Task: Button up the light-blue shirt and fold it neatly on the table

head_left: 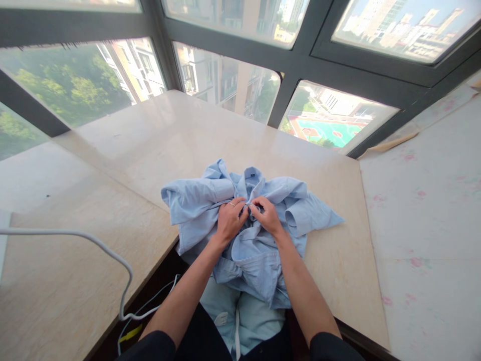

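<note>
A light blue collared shirt [259, 250] lies crumpled over the edge of the stone ledge, its lower part hanging towards my lap. Its collar [252, 175] with a dark label faces away from me, and a sleeve spreads to each side. My left hand [232, 218] is closed on the fabric just below the collar. Beside it my right hand [266, 214] pinches the shirt front, thumb and forefinger together. The two hands almost meet at the middle of the shirt. What exactly sits between the fingertips is too small to make out.
The pale stone ledge [124, 155] runs along grey-framed windows [225, 80]. A white cable [90, 238] curves over its left part and drops past the edge. Flowered wallpaper [421, 225] covers the wall on the right. Light blue trousers [259, 316] show below the shirt.
</note>
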`<control>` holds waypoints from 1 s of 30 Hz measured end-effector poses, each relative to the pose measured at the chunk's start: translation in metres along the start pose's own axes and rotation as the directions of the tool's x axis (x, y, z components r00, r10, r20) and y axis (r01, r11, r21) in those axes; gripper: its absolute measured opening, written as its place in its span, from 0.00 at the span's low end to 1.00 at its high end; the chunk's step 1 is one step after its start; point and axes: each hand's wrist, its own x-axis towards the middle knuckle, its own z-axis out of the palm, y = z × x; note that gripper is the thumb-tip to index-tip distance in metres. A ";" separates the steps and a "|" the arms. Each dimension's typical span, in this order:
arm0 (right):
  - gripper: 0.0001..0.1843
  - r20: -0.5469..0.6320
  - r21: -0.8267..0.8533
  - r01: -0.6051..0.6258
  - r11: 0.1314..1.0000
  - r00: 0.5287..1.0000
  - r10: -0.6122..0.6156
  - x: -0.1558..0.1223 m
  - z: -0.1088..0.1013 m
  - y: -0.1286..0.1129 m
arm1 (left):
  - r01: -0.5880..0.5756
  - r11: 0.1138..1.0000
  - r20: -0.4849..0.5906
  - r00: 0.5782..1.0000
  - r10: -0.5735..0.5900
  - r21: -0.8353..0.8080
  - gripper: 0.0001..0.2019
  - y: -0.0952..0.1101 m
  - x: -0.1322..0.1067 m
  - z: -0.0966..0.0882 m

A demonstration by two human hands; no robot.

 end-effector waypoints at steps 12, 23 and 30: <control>0.08 -0.002 -0.305 0.255 0.917 0.963 -0.268 -0.003 0.003 -0.003 | 0.026 0.998 -0.013 1.000 -0.026 -0.054 0.08 -0.004 0.004 0.001; 0.08 -0.023 -0.380 0.222 0.898 0.968 -0.249 -0.005 0.008 -0.001 | 0.054 0.984 0.017 0.999 -0.052 -0.168 0.07 -0.007 0.005 0.000; 0.07 -0.040 -0.298 0.152 0.943 0.984 -0.171 -0.001 0.009 0.001 | 0.078 0.984 -0.001 0.997 -0.079 -0.162 0.06 -0.006 0.003 0.002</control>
